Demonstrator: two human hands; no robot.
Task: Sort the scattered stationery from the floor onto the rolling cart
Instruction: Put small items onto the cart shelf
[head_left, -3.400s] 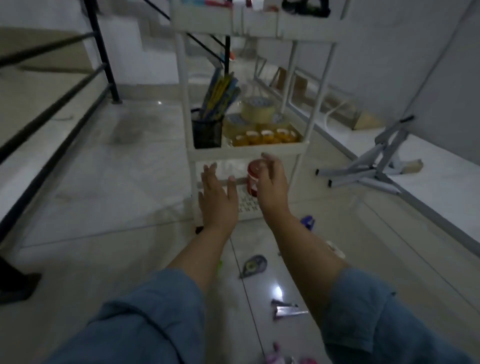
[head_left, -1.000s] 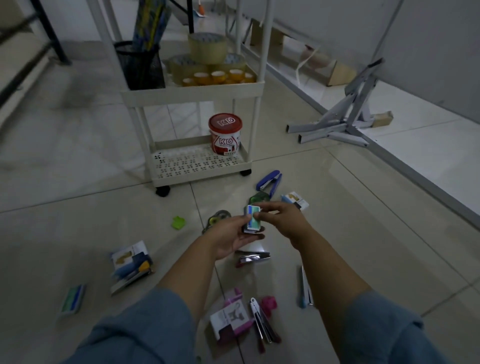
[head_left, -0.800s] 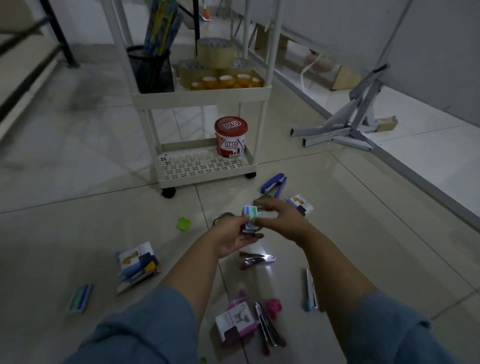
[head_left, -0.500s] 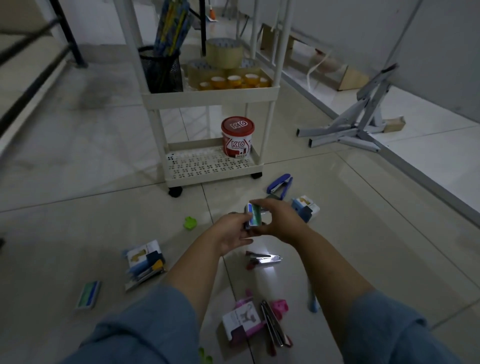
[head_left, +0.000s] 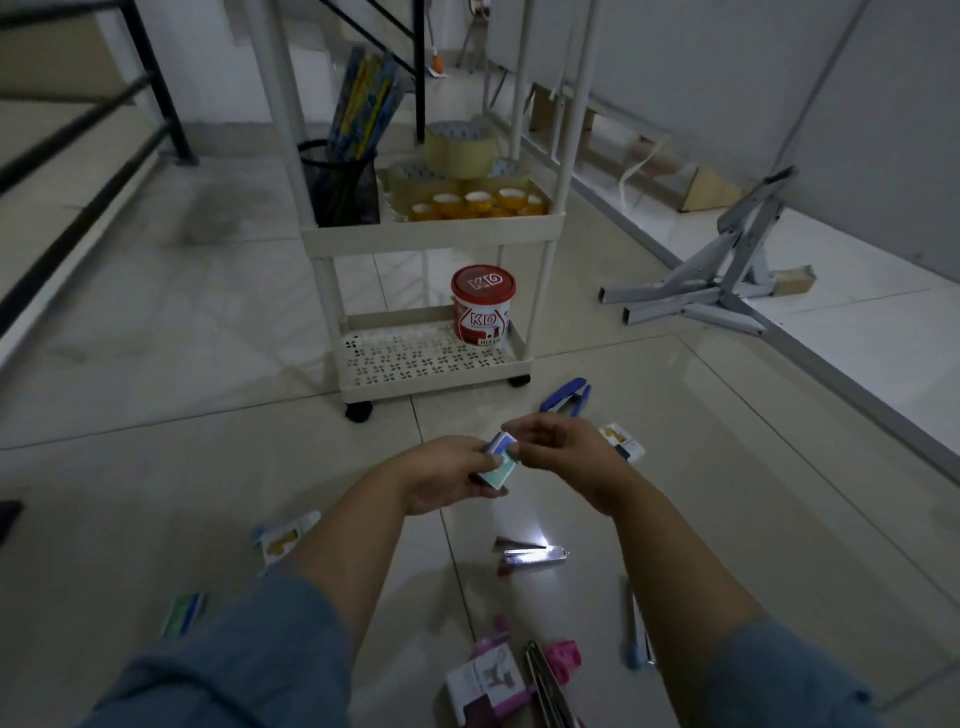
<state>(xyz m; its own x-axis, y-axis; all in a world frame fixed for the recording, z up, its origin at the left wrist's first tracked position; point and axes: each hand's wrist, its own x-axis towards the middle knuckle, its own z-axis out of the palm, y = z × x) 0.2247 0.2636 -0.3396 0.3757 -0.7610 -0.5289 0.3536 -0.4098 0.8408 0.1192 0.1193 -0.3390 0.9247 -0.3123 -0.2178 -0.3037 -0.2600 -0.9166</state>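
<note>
Both hands meet low over the floor in front of the white rolling cart (head_left: 434, 382). My left hand (head_left: 447, 475) holds small blue-and-green boxes (head_left: 500, 457), and my right hand (head_left: 566, 449) pinches the top one from the right. On the cart's bottom shelf stands a red-lidded tub (head_left: 482, 304); the shelf above carries tape rolls (head_left: 460, 148) and a black mesh pen cup (head_left: 343, 182). Scattered on the tiles lie a blue stapler (head_left: 566, 396), a metallic stapler (head_left: 527, 553), a small white box (head_left: 621, 441) and a pink packet (head_left: 491, 686).
More stationery lies on the floor: a box (head_left: 280, 538) by my left forearm, a green-blue box (head_left: 184, 613) at lower left, pens (head_left: 636, 634) at lower right. A grey metal frame (head_left: 722, 280) lies right of the cart. Black railings (head_left: 78, 156) run along the left.
The view has tilted up and nearer the cart. My hands have risen slightly with the small boxes, and the right fingers have shifted on the top one. The tub stands where I left it.
</note>
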